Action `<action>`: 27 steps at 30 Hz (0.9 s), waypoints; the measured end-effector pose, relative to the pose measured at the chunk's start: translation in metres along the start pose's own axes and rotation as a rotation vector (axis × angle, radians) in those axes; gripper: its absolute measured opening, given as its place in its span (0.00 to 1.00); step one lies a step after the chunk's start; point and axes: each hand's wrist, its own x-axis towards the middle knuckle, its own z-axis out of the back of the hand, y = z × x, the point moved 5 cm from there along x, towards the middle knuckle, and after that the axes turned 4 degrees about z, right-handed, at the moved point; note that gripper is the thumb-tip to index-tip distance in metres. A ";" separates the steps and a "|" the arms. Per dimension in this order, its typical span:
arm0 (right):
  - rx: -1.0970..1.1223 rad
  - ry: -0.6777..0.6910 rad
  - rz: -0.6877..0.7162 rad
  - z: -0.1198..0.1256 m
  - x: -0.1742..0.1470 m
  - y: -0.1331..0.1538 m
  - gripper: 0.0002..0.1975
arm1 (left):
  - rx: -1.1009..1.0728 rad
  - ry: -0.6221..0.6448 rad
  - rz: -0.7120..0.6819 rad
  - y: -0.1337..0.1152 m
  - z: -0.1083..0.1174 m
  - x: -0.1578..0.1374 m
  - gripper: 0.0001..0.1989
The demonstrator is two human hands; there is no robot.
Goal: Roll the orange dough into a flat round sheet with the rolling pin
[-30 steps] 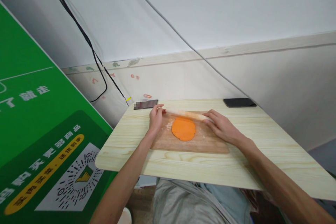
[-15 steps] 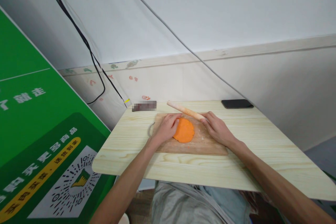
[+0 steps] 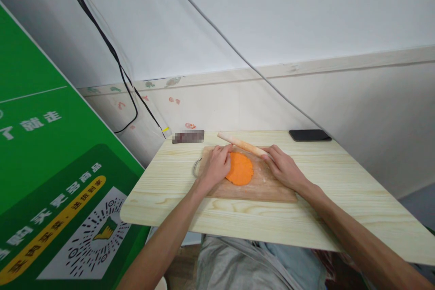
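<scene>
A half-curled left hand (image 3: 217,164), grip unclear, is apparently adjusting orange dough (image 3: 242,170) between the table's (image 3: 343,195) near and far edges; the right hand (image 3: 286,166) is clutching a rolling pin (image 3: 245,145), rolling likely calling for both.

Dough (image 3: 241,170) lies on the board (image 3: 258,192), phone (image 3: 310,135) behind and right.

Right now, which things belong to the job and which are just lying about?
In use: rolling pin, held in the right hand; orange dough, by the left hand; wooden board under the dough.

Just lying about: black phone; blurred flat thing.
</scene>
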 end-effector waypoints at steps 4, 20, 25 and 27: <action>0.030 -0.001 -0.006 0.000 0.000 0.000 0.24 | -0.022 -0.004 -0.001 0.000 0.001 0.002 0.20; 0.041 0.021 -0.026 0.000 0.000 -0.001 0.23 | -0.539 -0.028 0.187 0.013 0.003 0.010 0.16; 0.054 0.022 -0.011 -0.001 0.000 -0.001 0.23 | -0.780 -0.040 0.358 0.028 0.001 0.013 0.13; 0.053 0.023 -0.004 -0.001 0.000 -0.002 0.23 | -0.689 -0.083 0.336 0.029 0.008 0.012 0.10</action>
